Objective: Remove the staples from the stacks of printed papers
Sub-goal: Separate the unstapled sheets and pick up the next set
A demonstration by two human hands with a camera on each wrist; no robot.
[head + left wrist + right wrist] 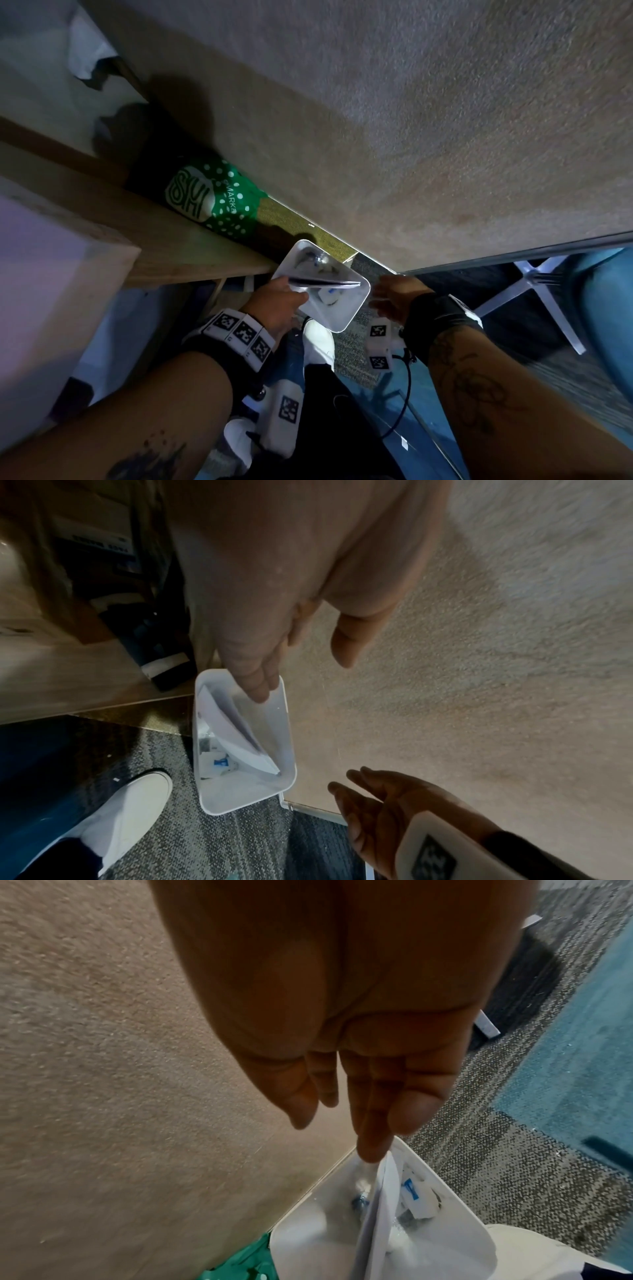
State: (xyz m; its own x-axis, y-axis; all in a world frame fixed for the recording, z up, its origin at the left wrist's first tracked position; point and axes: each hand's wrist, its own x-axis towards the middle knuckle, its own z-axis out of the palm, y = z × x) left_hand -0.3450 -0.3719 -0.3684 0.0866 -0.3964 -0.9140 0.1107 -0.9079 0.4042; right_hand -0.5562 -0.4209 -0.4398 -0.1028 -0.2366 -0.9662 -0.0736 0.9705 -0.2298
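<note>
A white waste bin point(356, 310) point(246, 796) point(308, 1245) stands on the carpet against a beige partition. A folded sheet of white paper point(325, 283) point(240, 737) point(377, 1218) stands on edge inside it. My left hand point(281, 301) point(303, 679) hovers over the bin's left rim with its fingers straight and their tips close to the paper's upper end. My right hand point(387, 298) point(363, 791) point(342, 1123) hangs at the bin's right side, fingers straight and holding nothing. No staples or staple tool show.
Crumpled white scraps with blue print point(219, 764) lie at the bin's bottom. A green dotted bag point(219, 202) sits behind it, under a wooden desk panel point(171, 240). My white shoe point(320, 342) is beside the bin, and a white chair base point(534, 284) stands to the right.
</note>
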